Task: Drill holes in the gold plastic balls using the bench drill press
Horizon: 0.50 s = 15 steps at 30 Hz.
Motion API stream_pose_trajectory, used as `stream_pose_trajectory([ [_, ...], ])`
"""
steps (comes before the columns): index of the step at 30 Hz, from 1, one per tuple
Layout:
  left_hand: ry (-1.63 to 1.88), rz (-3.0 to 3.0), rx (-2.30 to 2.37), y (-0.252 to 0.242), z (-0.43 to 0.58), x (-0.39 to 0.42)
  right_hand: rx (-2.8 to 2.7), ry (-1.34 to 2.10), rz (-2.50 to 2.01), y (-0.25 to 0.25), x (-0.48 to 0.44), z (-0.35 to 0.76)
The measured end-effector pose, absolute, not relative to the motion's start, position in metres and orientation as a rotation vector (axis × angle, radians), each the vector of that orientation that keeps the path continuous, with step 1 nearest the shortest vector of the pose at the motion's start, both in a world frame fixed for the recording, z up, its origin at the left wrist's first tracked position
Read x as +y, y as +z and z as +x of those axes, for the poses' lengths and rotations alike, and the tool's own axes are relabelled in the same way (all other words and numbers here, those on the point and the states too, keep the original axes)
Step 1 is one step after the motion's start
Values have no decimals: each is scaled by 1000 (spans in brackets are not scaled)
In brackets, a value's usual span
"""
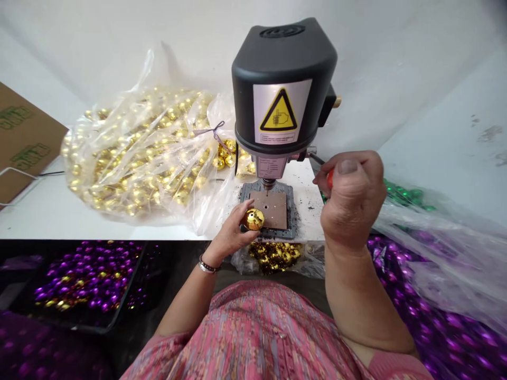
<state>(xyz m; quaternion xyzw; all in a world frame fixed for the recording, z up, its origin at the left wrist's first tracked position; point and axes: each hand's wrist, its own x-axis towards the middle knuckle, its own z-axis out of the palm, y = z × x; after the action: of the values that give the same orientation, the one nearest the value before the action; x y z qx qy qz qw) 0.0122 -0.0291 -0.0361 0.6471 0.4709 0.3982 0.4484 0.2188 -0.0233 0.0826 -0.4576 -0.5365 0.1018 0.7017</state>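
Observation:
A small black bench drill press (283, 89) stands on the white table (47, 211). My left hand (232, 232) pinches a shiny gold ball (254, 218) at the front left corner of the drill's brown work plate (270, 209). My right hand (350, 198) is closed round the drill's lever, whose red knob (330, 178) shows between the fingers, to the right of the machine. The drill bit sits above the plate, apart from the ball.
A large clear bag of gold balls (138, 158) lies left of the drill. A smaller bag of gold balls (275, 256) hangs at the table's front edge. A tray of purple balls (83, 279) is lower left, purple and green balls in plastic at right, a cardboard box (24, 142) far left.

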Motion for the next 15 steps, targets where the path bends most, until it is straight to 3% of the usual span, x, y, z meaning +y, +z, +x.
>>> stream_pose_trajectory([
  [6,1240,874,1135,-33,-22,-44,-1200,217,-1044,79,-23,220],
  [12,2137,602,1123,0,-170,-80,-1163,237,-1035,75,-21,220],
  [15,2126,398,1139,11,-199,-75,-1148,238,-1036,72,-20,220],
])
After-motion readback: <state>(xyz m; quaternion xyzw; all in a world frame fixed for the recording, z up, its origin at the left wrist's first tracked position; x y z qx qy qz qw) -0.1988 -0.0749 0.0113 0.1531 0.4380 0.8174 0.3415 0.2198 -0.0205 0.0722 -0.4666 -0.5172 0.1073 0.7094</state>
